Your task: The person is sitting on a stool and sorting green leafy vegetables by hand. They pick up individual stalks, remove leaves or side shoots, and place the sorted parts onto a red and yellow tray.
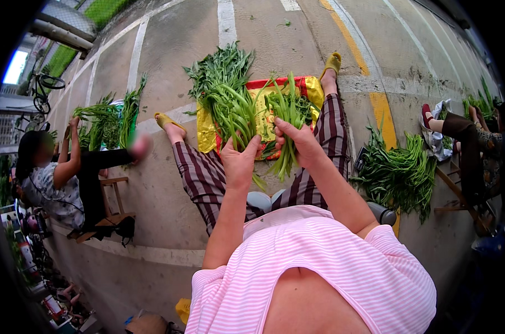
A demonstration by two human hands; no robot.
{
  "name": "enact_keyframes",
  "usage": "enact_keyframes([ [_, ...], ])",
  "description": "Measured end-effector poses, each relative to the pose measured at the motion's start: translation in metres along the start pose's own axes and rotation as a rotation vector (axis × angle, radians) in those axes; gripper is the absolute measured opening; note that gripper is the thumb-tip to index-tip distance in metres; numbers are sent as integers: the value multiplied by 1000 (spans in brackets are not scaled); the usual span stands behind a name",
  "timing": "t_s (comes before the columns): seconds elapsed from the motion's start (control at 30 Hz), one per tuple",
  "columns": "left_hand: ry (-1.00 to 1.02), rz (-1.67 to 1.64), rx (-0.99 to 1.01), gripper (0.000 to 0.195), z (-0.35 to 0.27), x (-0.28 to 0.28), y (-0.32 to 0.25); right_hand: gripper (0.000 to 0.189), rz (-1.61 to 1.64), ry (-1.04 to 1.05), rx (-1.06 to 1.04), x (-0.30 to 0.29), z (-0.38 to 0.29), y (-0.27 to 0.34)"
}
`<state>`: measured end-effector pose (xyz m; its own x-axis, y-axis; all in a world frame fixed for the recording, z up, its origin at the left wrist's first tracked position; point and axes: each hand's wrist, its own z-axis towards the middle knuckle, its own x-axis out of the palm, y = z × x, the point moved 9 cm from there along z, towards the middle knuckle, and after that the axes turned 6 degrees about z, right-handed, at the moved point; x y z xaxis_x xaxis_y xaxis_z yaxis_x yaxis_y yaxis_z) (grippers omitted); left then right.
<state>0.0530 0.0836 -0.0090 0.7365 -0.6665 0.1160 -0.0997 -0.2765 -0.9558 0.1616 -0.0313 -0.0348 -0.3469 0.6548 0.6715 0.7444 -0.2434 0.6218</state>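
Between my knees, a yellow and red plastic sack [260, 119] lies flat on the concrete. My right hand [302, 142] is closed around a bunch of green leafy stems [289, 110], whose cut ends point down towards me. My left hand [240, 158] has its fingers at the lower ends of the stems in a large leafy pile [227, 100]; the thumb and forefinger are nearly together, and whether it grips any stems is hard to tell. The pile covers the sack's left side and reaches past its far edge. Loose leaves lie on the sack under the right-hand bunch.
At my right lies a heap of long green stems [398, 171], beside a dark flat object [361, 158] and a cylindrical bottle [381, 213]. A seated person [52, 179] handles greens at the left on a wooden stool [114, 196]. Another person [482, 125] sits at the far right.
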Motion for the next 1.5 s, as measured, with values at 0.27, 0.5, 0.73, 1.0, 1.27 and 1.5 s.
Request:
enact_keyframes([
  [0.27,-52,84,-141,29,21,2,34,16,259,-125,130,-39,25,-27],
  [0.5,-54,43,-199,28,35,6,61,19,221,-236,185,-57,43,-49],
  [0.73,-35,223,-169,26,40,7,87,25,150,-220,255,-62,54,-66],
  [1.0,20,952,232,33,49,15,62,27,59,-206,296,-61,66,-77],
  [1.27,86,1316,147,43,48,26,75,27,96,-179,257,-57,55,-95],
  [1.5,196,1523,181,46,43,39,76,26,198,-212,210,-51,47,-91],
])
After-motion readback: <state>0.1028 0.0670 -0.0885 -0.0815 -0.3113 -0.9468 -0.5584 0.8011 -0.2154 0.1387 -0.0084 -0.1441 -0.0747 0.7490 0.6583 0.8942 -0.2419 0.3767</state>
